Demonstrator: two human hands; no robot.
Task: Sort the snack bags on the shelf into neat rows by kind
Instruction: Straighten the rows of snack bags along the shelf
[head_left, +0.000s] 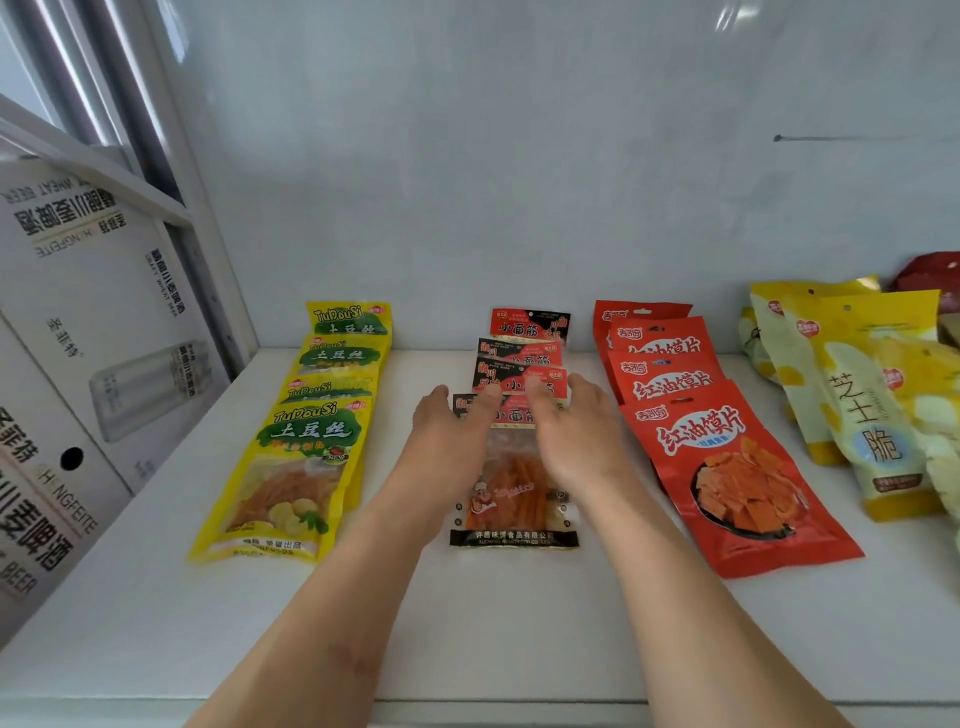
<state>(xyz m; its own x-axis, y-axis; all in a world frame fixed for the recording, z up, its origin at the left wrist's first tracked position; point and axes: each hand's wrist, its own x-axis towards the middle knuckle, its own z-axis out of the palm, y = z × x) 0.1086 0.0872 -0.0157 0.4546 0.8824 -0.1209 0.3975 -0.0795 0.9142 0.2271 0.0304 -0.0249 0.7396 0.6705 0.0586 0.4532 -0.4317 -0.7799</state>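
Where both hands (514, 426) rest, the middle bag's (514, 488) label hides.

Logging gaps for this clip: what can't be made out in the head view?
- Front black-and-red bag: top label hidden under left hand and right hand.
- Rear yellow TuDouSi bags: lower parts overlapped by the front bag.
- Cheese crisp bags: cut off by right edge.
- Grip on bags: unclear.

Glossy plastic snack bags (737, 467), matt white shelf (519, 623)
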